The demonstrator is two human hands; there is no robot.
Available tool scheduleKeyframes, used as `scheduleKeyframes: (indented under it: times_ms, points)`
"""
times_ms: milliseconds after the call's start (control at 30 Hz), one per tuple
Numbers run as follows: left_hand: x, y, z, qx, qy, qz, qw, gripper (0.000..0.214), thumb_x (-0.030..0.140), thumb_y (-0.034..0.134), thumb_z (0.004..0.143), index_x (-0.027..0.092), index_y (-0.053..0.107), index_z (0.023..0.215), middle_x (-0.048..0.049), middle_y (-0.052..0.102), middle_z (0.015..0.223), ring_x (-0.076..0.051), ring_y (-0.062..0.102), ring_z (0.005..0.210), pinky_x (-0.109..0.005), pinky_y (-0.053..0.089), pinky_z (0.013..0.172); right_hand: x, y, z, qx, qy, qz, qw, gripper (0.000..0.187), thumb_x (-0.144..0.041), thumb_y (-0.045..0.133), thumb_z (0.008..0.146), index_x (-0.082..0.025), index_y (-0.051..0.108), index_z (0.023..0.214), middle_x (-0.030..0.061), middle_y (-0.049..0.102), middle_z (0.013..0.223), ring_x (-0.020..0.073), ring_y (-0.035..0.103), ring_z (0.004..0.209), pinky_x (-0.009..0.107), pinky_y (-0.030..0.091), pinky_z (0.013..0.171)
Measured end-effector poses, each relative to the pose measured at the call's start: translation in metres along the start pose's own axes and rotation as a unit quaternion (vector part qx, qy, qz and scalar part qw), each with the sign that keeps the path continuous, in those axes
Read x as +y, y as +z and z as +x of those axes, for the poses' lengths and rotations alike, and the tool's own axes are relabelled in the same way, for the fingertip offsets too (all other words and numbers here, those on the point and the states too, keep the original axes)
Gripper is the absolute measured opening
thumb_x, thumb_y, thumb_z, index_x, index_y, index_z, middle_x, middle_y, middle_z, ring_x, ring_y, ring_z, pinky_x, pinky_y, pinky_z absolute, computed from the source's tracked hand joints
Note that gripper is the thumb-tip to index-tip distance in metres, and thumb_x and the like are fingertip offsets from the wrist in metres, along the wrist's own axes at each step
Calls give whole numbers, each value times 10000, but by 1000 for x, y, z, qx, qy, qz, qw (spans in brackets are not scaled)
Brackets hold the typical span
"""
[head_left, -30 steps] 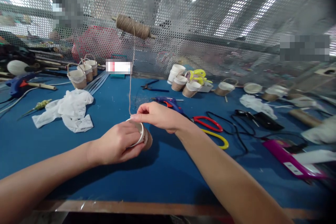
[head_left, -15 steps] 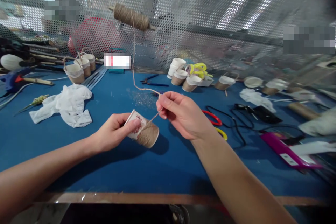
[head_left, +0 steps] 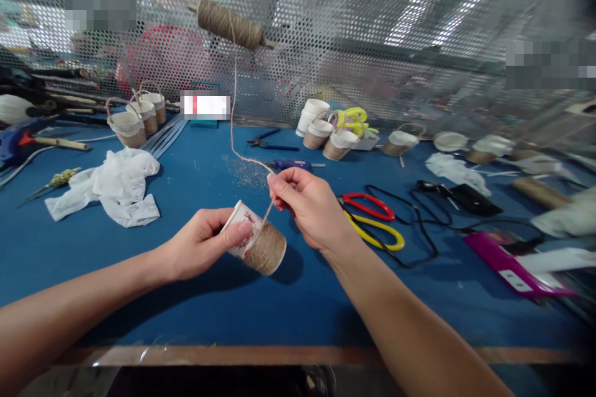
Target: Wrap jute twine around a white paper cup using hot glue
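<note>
The grip of the left hand (head_left: 200, 242) is clamped around the paper cup (head_left: 267, 248), tilted above the counter (head_left: 223, 319), its long axis running rightward and down, while the right hand (head_left: 310, 208), nearer the wrapped end, pinches the twine (head_left: 269, 211)

The left grip (head_left: 201, 242) holds a tilted cup (head_left: 264, 249); the right grip (head_left: 308, 206) pinches twine (head_left: 254, 160).
</note>
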State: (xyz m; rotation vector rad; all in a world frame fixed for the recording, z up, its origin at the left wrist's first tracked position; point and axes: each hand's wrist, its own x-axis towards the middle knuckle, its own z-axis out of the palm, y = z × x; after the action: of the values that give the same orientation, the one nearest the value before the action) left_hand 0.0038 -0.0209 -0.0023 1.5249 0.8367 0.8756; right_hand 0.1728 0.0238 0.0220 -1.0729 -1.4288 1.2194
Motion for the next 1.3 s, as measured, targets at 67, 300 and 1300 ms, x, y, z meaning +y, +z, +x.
scheduleKeyframes:
  times_ms: [67, 300, 1300]
  points:
    - [0, 0, 0, -1, 4, -2, 1000, 306, 382, 471, 839, 109, 595, 780, 3, 547, 660, -84, 445, 590, -198, 416, 596, 1, 0, -1, 6, 9, -8, 1000, 266, -381, 639, 709, -166, 494, 646, -56, 518, 533, 59, 438, 481, 219, 336, 484]
    - [2, 1, -3, 2, 21, -8, 1000, 312, 383, 481, 833, 103, 600, 760, -4, 547, 650, -88, 447, 586, -192, 418, 581, 3, 4, -2, 3, 24, -25, 999, 257, -367, 634, 714, -166, 490, 643, -53, 522, 527, 63, 443, 489, 226, 354, 509]
    - [0, 0, -2, 25, -12, -67, 997, 264, 361, 535, 798, 119, 623, 738, 4, 552, 658, -90, 443, 604, -179, 394, 588, 22, 10, 2, -55, 81, -58, 994, 304, -446, 611, 709, -169, 487, 682, -49, 515, 559, 69, 426, 481, 220, 327, 472]
